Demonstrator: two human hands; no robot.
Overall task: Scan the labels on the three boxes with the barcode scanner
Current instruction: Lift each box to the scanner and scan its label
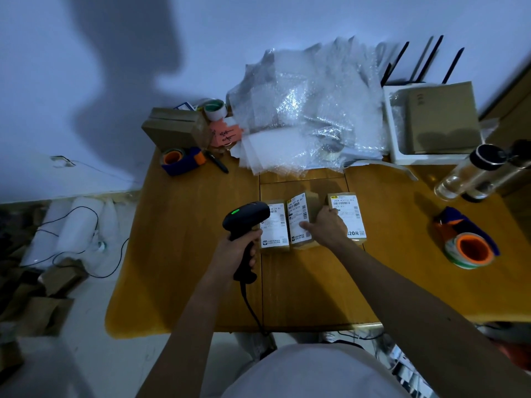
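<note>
- Currently we hold the barcode scanner (246, 222) in a closed left hand (240, 249), its head over the left box (274, 225).
- Our right hand (326, 226) tilts up the middle box (300, 221) beside it.
- Right box (347, 216) lies just beyond.
- Completed scans: we cannot tell; green lamp lit.

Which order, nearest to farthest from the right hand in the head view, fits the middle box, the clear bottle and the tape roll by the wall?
From the right hand:
1. Middle box, touching the hand, on its left.
2. Clear bottle, lying far right.
3. Tape roll, at the back left by the wall.
</note>
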